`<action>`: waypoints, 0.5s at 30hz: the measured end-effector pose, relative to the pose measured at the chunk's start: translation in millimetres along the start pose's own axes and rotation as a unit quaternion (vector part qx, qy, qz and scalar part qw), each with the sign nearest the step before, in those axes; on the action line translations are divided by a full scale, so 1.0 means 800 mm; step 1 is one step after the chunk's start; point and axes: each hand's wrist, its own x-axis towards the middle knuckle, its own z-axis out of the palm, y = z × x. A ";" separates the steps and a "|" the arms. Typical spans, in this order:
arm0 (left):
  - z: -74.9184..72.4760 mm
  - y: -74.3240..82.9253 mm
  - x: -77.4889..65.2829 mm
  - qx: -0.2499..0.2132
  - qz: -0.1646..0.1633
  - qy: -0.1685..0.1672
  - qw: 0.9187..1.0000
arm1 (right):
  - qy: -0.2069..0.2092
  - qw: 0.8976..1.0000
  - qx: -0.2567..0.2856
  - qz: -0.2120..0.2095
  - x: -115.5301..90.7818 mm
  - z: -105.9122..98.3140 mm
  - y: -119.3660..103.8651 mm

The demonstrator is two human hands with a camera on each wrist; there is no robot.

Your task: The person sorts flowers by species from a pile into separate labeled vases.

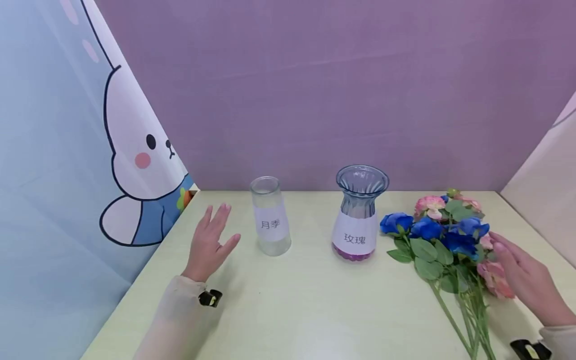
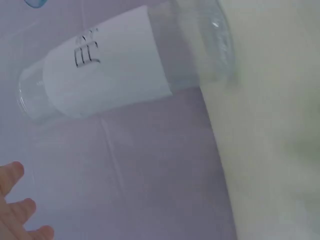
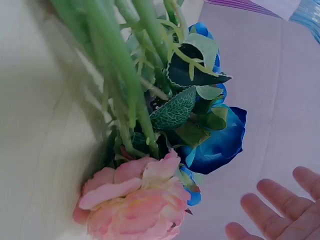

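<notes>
- Blue and pink flowers (image 1: 443, 254) lie on the right of the table (image 1: 315, 310); probably light, with soft blossoms (image 1: 426, 228); the stiffer-looking stems (image 1: 480, 320) seem best to hold.
- Right hand (image 1: 528, 280) is beside the blossoms, fingers extended; whether they touch, I cannot tell.
- Left hand (image 1: 209, 245), fingers spread, hovers near a clear vase (image 1: 273, 247), labelled 月季.
- Bluish vase (image 1: 358, 206) reads 玫瑰; both look glassy, likely fragile.

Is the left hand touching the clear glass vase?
Apart. The head view shows a strip of pale tabletop between the left hand and the clear glass vase.
</notes>
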 end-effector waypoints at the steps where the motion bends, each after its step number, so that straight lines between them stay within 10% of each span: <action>1: 0.002 0.003 0.004 -0.013 0.017 0.021 1.000 | 0.002 1.000 0.011 0.004 0.000 0.000 0.000; 8: 0.030 0.029 0.034 -0.101 0.163 0.165 0.968 | 0.004 0.999 0.036 0.035 0.006 -0.004 0.004; 15: 0.046 0.064 0.061 -0.158 0.220 0.207 0.940 | -0.059 0.987 0.080 0.127 0.009 -0.011 0.003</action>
